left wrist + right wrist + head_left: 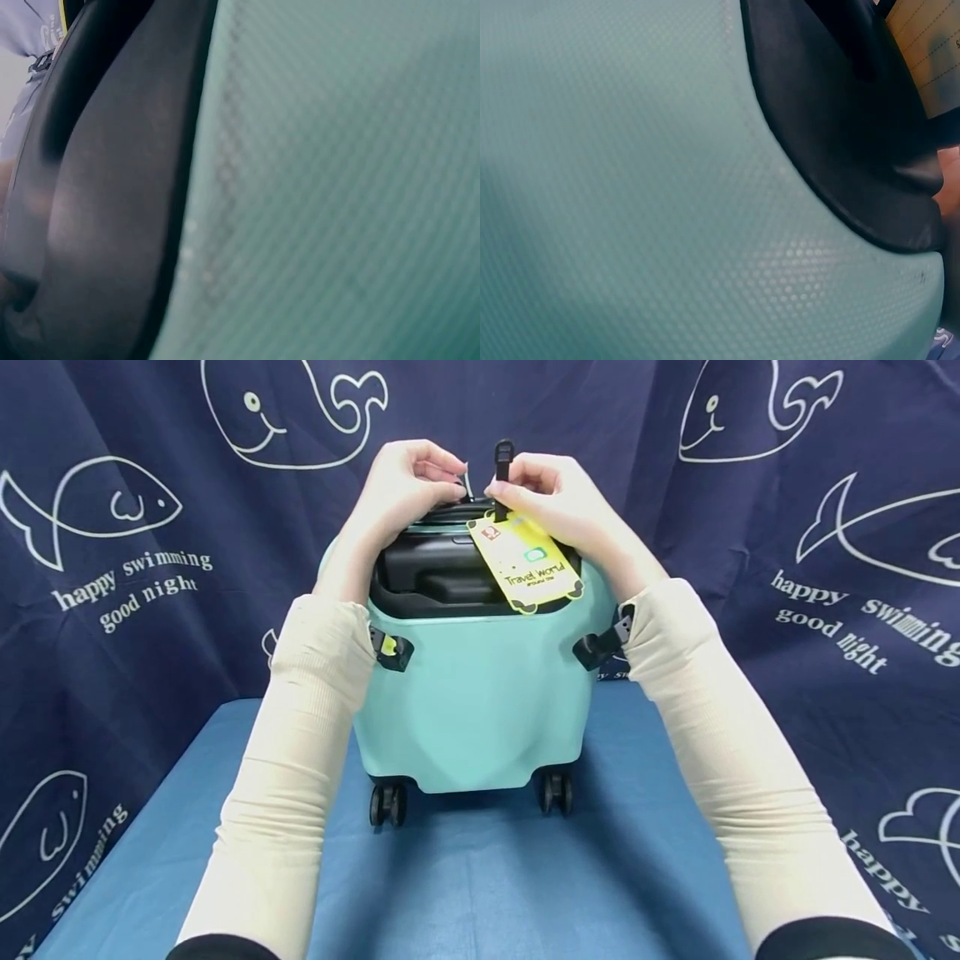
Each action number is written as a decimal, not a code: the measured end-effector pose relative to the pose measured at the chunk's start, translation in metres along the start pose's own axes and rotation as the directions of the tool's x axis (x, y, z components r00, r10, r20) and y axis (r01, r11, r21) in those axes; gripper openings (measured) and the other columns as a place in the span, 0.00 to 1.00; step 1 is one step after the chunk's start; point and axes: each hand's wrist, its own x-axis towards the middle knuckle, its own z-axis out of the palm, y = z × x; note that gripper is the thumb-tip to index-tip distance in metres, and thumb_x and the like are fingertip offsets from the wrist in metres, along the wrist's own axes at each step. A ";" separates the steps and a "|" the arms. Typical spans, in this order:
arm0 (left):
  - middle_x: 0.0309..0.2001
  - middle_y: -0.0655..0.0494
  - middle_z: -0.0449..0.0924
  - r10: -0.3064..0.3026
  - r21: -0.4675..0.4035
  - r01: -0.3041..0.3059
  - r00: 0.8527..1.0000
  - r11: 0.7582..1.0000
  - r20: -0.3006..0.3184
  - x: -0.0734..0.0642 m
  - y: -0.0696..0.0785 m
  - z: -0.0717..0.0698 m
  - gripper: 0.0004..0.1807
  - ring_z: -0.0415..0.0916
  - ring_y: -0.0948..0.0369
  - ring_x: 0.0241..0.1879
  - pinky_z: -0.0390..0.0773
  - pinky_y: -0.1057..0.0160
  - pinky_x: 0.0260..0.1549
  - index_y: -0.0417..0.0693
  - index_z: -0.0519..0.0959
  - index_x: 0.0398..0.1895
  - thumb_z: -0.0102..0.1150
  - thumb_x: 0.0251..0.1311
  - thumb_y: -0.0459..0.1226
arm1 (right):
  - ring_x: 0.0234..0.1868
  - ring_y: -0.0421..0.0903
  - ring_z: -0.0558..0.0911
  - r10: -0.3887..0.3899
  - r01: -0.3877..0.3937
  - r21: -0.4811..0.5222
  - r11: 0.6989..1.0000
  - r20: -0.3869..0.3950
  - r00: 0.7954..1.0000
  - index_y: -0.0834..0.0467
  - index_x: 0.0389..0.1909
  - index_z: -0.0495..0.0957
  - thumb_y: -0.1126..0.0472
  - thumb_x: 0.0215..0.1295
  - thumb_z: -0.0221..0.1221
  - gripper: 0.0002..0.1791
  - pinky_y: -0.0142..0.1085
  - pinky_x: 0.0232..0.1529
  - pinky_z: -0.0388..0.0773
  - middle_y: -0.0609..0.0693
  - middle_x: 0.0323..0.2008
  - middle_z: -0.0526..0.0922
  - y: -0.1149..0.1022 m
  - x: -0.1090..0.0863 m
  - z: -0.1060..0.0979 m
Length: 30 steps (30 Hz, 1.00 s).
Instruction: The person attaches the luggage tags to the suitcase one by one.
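A teal hard-shell suitcase point(472, 702) stands upright on its wheels, its black recessed top panel point(427, 568) turned to me. A yellow luggage tag point(528, 564) printed "Travel World" hangs over the panel's right part. My right hand point(558, 497) pinches the tag's black strap point(502, 485), whose buckle end points up. At the left of the top handle point(465, 510), my left hand point(408, 485) has its fingers curled, and thumb and fingertips meet a thin pale strip point(468, 482). Both wrist views show mostly the textured teal shell point(337, 187) close up; the hands' grips are hidden there.
Two black side buckles point(393, 652) sit near the suitcase's upper corners, beside my sleeves. Black wheels point(387, 804) rest on the blue cloth-covered table point(465, 877). Behind hangs a navy curtain point(585, 410) with white whales and fish.
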 end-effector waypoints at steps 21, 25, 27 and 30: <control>0.30 0.57 0.81 -0.064 -0.263 0.061 0.998 0.963 -0.002 -0.004 0.004 0.002 0.08 0.78 0.65 0.29 0.80 0.71 0.36 0.38 0.80 0.39 0.60 0.56 0.29 | 0.24 0.39 0.70 -0.029 0.029 0.056 0.998 0.011 1.000 0.57 0.33 0.79 0.64 0.60 0.61 0.02 0.28 0.28 0.65 0.43 0.22 0.75 0.002 -0.001 -0.001; 0.41 0.53 0.83 -0.059 -0.265 0.066 0.998 0.962 0.034 -0.006 0.005 -0.001 0.16 0.79 0.64 0.37 0.79 0.69 0.41 0.38 0.79 0.49 0.63 0.55 0.32 | 0.26 0.39 0.72 -0.033 0.032 0.028 0.999 0.024 0.999 0.58 0.36 0.79 0.63 0.60 0.60 0.04 0.28 0.30 0.66 0.43 0.24 0.76 0.003 -0.001 -0.001; 0.45 0.52 0.83 -0.057 -0.242 0.068 0.997 0.968 0.054 -0.007 0.006 -0.002 0.19 0.79 0.64 0.42 0.79 0.68 0.44 0.40 0.78 0.51 0.63 0.55 0.33 | 0.27 0.39 0.72 -0.039 0.038 0.026 0.999 0.031 0.999 0.58 0.37 0.79 0.63 0.61 0.60 0.05 0.28 0.31 0.66 0.43 0.26 0.77 0.003 0.000 -0.001; 0.47 0.52 0.83 -0.047 -0.176 0.058 0.997 0.983 0.066 -0.008 0.006 -0.002 0.19 0.79 0.65 0.44 0.77 0.70 0.46 0.41 0.79 0.52 0.64 0.54 0.33 | 0.28 0.40 0.73 -0.044 0.043 0.037 0.998 0.034 0.998 0.59 0.38 0.79 0.63 0.61 0.60 0.06 0.28 0.32 0.67 0.43 0.26 0.77 0.005 0.000 0.000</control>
